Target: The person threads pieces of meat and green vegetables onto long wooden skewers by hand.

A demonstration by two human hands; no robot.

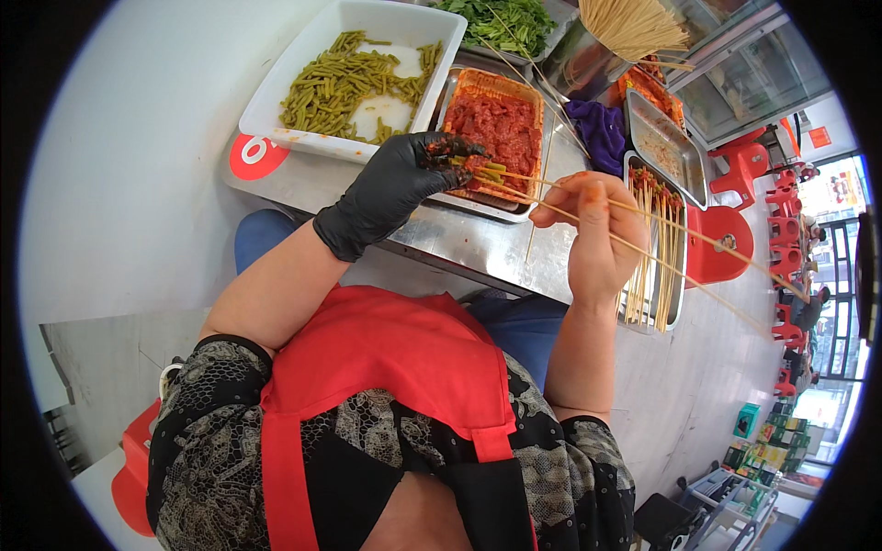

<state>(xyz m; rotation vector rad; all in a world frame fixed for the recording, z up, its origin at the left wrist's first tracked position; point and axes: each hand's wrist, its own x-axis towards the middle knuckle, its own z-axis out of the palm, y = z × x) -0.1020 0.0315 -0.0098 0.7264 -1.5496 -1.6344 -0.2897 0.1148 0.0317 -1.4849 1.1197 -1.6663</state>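
Note:
My left hand [406, 182], in a black glove smeared with red sauce, pinches green bean pieces [490, 172] and a bit of red meat at the tips of two bamboo skewers [637, 242]. Bare and stained at the thumb, my right hand [598, 227] grips these skewers along their length. Beneath the fingers lies a tray of red marinated meat [501, 127]. A white plastic tub [258, 113] holds cut green beans [331, 86]. Filled skewers [651, 241] lie in a metal tray [682, 303] beyond my right hand.
A metal container [575, 62] of bamboo skewers, a purple cloth [598, 134] and an oblong metal tray [697, 175] stand along the far right. Leafy greens [506, 27] lie at the back. Loose skewers cross the metal table [475, 237]. Red stools [720, 244] stand beyond; people are in the distance.

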